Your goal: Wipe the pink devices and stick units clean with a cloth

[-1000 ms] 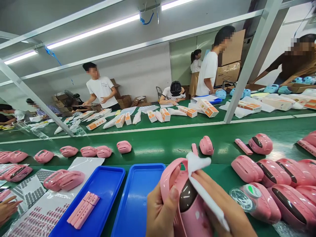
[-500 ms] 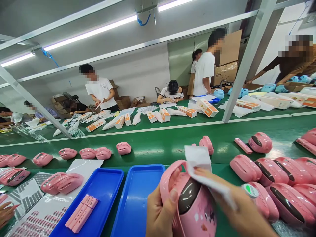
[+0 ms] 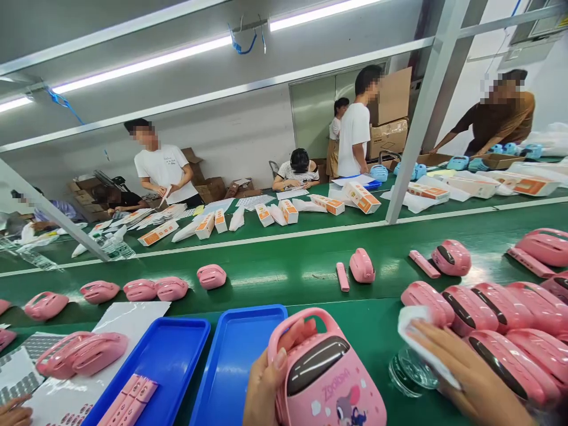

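My left hand [image 3: 270, 384] is shut on a pink plastic device with a carrying handle [image 3: 328, 373], its fingers passing through the handle. The device stands nearly upright, showing a dark glossy panel and a cartoon print. My right hand [image 3: 473, 378] is apart from it, pressing a white cloth [image 3: 419, 343] near a clear plastic disc [image 3: 410, 373]. Beside that hand, several finished pink devices [image 3: 497, 316] lie close together on the green belt.
Two blue trays [image 3: 235, 361] stand left of my left hand, one holding pink strips [image 3: 128, 402]. Sticker sheets [image 3: 18, 367] and a co-worker's hand [image 3: 13, 412] are at the lower left. Beyond a metal rail, co-workers handle orange-labelled boxes [image 3: 288, 211] on another belt.
My right hand has moved right, away from the device, taking the cloth with it. The device has turned to show its printed front. The whole view has shifted as my head moved.
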{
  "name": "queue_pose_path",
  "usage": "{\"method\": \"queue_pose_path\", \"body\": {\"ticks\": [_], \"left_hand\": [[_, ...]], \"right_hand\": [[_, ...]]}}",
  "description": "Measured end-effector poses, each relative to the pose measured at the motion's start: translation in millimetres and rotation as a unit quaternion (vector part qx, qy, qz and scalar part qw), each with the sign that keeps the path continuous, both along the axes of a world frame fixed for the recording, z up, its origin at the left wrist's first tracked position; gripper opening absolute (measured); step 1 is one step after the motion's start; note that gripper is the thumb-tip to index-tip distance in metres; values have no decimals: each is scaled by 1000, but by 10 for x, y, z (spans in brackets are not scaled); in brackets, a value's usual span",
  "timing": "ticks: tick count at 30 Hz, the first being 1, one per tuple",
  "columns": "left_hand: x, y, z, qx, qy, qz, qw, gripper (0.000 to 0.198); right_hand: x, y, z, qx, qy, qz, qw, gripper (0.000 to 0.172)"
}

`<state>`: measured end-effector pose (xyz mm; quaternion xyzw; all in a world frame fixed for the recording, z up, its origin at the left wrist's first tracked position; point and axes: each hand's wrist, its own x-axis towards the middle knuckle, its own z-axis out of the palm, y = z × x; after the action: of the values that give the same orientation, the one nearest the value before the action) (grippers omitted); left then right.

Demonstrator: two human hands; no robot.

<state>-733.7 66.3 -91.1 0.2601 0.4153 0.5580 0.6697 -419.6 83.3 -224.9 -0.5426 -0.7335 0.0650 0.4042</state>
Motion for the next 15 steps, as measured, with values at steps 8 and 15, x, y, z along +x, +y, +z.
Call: {"method": "queue_pose_path", "body": {"ticks": [8,15], "left_hand": [[12,0,-68,3,-32,-2,999,48],[-106,6,-106,26,-44,-16,999,50]], "right_hand": [[143,235,-477,30,58,-189,980,33],[316,453,-339,-50,167,-343,923,10]]}}
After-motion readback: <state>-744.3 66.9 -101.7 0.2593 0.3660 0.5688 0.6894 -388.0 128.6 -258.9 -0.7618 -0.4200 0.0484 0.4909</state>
